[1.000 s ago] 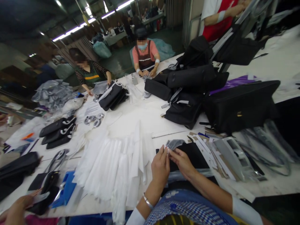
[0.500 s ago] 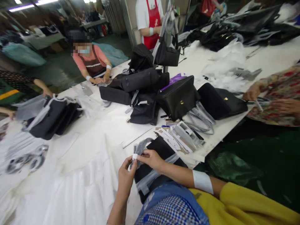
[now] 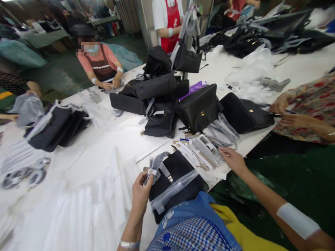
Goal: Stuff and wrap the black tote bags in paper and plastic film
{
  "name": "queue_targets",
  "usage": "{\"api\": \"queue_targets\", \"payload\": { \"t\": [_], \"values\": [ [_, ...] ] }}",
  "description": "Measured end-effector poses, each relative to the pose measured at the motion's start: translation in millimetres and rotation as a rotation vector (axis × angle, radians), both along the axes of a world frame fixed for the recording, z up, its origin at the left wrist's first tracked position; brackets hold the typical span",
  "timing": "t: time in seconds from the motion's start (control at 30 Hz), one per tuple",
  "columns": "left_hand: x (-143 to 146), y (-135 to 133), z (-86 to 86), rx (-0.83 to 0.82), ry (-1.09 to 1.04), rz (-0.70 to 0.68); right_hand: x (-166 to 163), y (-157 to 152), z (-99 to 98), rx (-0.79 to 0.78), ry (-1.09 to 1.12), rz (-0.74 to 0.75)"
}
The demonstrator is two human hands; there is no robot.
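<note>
Bag: a black bag (image 3: 180,165) lies flat on the white table (image 3: 104,139), its near edge up against the wearer's blue apron (image 3: 195,205) and a band of clear plastic across its front.
Left hand: the left hand (image 3: 142,186) is at the bag's far left corner, thumb and fingers pinched on a grey-wrapped strap (image 3: 158,162) with a white tab.
Right hand: the right hand (image 3: 232,160) is well apart from the left, fingertips bunched beside a grey tray (image 3: 206,145); I can't tell whether they grip anything.
Table edge: it slants up rightward; the right forearm crosses outside it, over dark green floor (image 3: 295,174).
Working room: white tabletop runs leftward from the strap to a stack of white sheets (image 3: 86,205); a thin strip (image 3: 151,152) lies just beyond the strap.
Tight side: paper strips (image 3: 195,155) lie between bag and tray, black bags (image 3: 157,89) heaped farther off.
Neighbour: floral sleeves (image 3: 314,101) reach in at the right, hands on another bag's corner.
</note>
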State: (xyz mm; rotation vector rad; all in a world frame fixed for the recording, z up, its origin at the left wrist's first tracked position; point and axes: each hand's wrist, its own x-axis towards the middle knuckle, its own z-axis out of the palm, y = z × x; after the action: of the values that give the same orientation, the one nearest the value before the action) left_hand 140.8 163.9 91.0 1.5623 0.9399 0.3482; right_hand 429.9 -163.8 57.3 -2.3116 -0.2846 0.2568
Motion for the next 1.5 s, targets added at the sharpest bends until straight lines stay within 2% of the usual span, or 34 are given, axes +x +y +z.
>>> {"api": "queue_targets", "payload": {
  "t": [0.07, 0.2, 0.3, 0.4, 0.57, 0.77, 0.9, 1.0, 1.1, 1.23, 1.37, 1.43, 1.5],
  "values": [
    [4, -4, 4.1, 0.015, -0.021, -0.022, -24, 27, 4.6, 0.101, 0.245, 0.13],
    [10, -9, 9.4, 0.036, -0.016, -0.043, -95, 119, 25.8, 0.387, 0.694, 0.419],
    [10, -13, 15.5, 0.086, -0.001, -0.05, -139, 176, 39.5, 0.553, 0.864, 0.478],
    [7, -18, 24.6, 0.148, 0.019, -0.075, -159, 205, 44.6, 0.631, 0.941, 0.433],
    [2, -21, 32.6, 0.182, 0.041, -0.053, -163, 215, 45.2, 0.614, 0.969, 0.345],
    [-2, -19, 21.6, -0.012, -0.112, 0.127, -174, 222, 43.8, 0.597, 0.924, 0.309],
    [-7, -13, 19.3, 0.059, -0.146, 0.166, -185, 230, 47.3, 0.569, 0.893, 0.24],
    [-15, -7, 21.0, 0.297, -0.125, 0.08, -194, 234, 49.3, 0.568, 0.889, 0.193],
    [-26, 0, 18.9, 0.531, -0.13, -0.063, -204, 237, 48.1, 0.619, 0.906, 0.157],
    [-40, 7, 10.8, 0.696, -0.128, -0.28, -214, 238, 47.1, 0.682, 0.901, 0.112],
    [-49, 10, 7.2, 0.72, -0.124, -0.37, -223, 236, 52.0, 0.717, 0.886, 0.155],
    [-51, 10, 7.4, 0.654, -0.183, -0.349, -228, 235, 53.9, 0.7, 0.838, 0.16],
    [-51, 10, 7.5, 0.507, -0.253, -0.27, -233, 235, 54.4, 0.673, 0.779, 0.136]
  ]
}}
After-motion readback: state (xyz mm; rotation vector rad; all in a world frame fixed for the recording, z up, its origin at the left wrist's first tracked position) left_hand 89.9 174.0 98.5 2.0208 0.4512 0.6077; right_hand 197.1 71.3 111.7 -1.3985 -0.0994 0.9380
